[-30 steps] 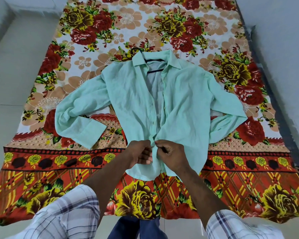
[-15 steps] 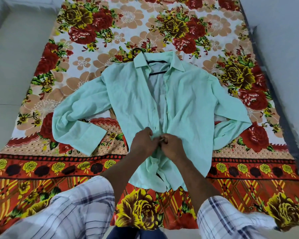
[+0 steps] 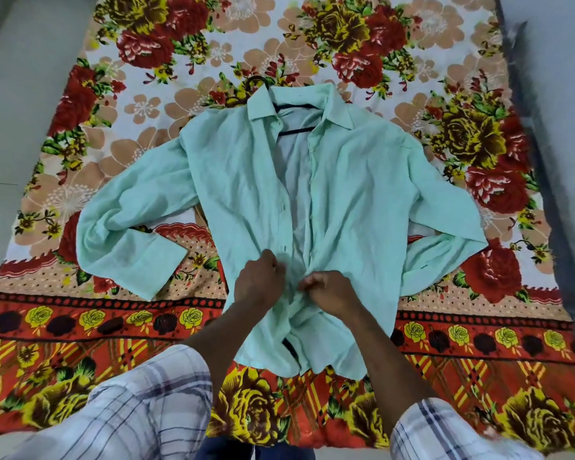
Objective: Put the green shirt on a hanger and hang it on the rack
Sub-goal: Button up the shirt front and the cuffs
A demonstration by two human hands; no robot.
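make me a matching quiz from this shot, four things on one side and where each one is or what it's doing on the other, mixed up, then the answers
Things:
1. green shirt
2. hanger
3. left hand
4. bedsheet

Places or states:
A. dark bar showing inside the open collar
B. floral, spread under everything
C. closed on the front edge of the shirt low down, next to the right hand
D. lying flat, front partly open, sleeves bent inward

Pairs: 1-D, 2-A, 3-C, 4-B
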